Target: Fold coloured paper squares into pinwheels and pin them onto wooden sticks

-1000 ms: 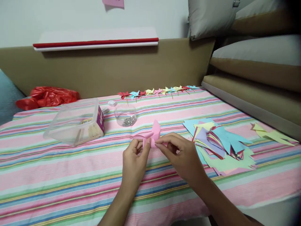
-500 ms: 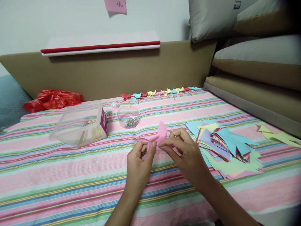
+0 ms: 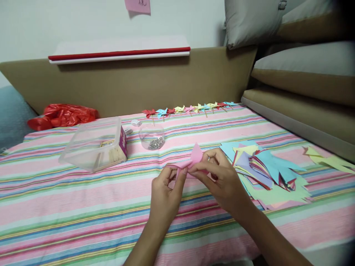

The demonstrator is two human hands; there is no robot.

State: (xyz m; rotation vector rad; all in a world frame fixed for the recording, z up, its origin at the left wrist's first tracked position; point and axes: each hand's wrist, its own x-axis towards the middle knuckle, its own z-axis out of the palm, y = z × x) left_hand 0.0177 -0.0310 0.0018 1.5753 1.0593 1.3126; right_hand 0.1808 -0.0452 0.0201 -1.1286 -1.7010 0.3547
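Observation:
A pink paper pinwheel [image 3: 196,153], its blades bent inward, is held above the striped cloth between my two hands. My left hand [image 3: 168,184] pinches its left side, with the thumb near the centre. From the right, my right hand [image 3: 219,170] has its thumb and index finger closed on the paper close to the left thumb. Whether a small pin is between the fingertips cannot be made out. Beyond the hands stands a clear round tub [image 3: 152,136] with small metal pins [image 3: 156,143] in it.
Cut coloured paper sheets [image 3: 266,166] lie stacked at right, yellow scraps [image 3: 327,159] farther right. A clear plastic box [image 3: 83,147] with wooden sticks [image 3: 111,156] lies at left, near a red plastic bag [image 3: 66,115]. Several finished pinwheels [image 3: 188,109] line the back. Cushions [image 3: 299,81] are piled at right.
Both hands have shifted slightly to the right with the pink pinwheel. The right fingertips have moved in closer to the left thumb at its centre.

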